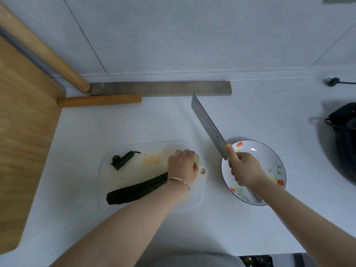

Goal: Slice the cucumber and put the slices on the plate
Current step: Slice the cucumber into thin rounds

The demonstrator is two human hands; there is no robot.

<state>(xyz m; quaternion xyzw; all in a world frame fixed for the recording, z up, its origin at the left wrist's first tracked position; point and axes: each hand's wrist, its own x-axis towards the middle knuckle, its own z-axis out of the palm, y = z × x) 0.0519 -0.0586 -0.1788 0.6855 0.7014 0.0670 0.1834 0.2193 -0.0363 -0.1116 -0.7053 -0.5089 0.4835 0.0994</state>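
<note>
A dark green cucumber [136, 189] lies slanted on a translucent cutting board [123, 170]. My left hand [183, 164] curls over its right end, where a pale cut face shows at my fingertips. My right hand [244, 170] grips the handle of a cleaver [209, 128], its blade raised and pointing up-left, away from the board. Under that hand sits a white flower-patterned plate [256, 153] with a dark rim; no slices show on it. A cut-off dark green cucumber end piece [123, 159] rests at the board's upper left.
A large wooden board [23, 143] leans at the left, with a wooden rolling pin [99, 100] and a grey strip [159, 88] along the back wall. A dark pot or wok [344, 141] stands at the right edge. A plug [333, 81] lies at the far right.
</note>
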